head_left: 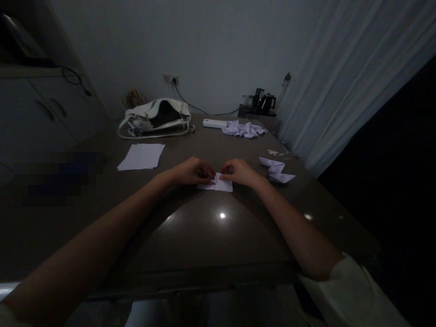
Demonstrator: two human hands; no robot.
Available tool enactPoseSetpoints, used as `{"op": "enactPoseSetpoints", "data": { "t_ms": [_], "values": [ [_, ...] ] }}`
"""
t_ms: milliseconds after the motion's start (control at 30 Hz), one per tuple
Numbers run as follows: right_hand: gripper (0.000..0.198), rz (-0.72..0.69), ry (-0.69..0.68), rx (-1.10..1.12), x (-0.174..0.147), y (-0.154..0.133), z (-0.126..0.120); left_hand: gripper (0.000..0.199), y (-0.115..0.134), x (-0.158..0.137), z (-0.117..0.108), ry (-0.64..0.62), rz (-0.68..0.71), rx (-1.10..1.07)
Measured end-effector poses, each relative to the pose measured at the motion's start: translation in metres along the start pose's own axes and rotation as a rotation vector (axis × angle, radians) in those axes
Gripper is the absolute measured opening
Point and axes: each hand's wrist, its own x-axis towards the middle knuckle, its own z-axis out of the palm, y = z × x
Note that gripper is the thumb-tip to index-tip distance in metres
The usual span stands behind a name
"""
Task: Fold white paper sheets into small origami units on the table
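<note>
A small folded sheet of white paper (223, 185) lies on the dark table in front of me. My left hand (194, 171) has its fingertips closed on the paper's left part, near a raised fold. From the other side, my right hand (238, 171) pinches the upper edge close to the middle, thumb and forefinger together. The two hands are only a little apart. To the right of my right hand sit several folded paper pieces (277, 170). Left of my left hand is a stack of white paper sheets (141, 156).
At the back stand a white handbag (158, 117), a white strip-shaped object (214, 123) and a heap of folded paper pieces (245, 129). Paper scraps (276, 152) lie near the right edge. A black kettle (267, 102) is beyond, beside a pale curtain (316, 91).
</note>
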Motion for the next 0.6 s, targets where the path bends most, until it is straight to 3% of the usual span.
{"op": "enactPoseSetpoints", "data": {
  "t_ms": [200, 600],
  "values": [
    [0.016, -0.003, 0.004, 0.004, -0.0012, -0.0020, -0.0014, 0.022, -0.0017, 0.0005, 0.0004, -0.013, 0.010, 0.025],
    [0.016, -0.159, -0.016, 0.002, -0.0003, -0.0037, -0.0004, 0.018, 0.0023, 0.0008, 0.0000, -0.029, 0.036, 0.079]
  ]
}}
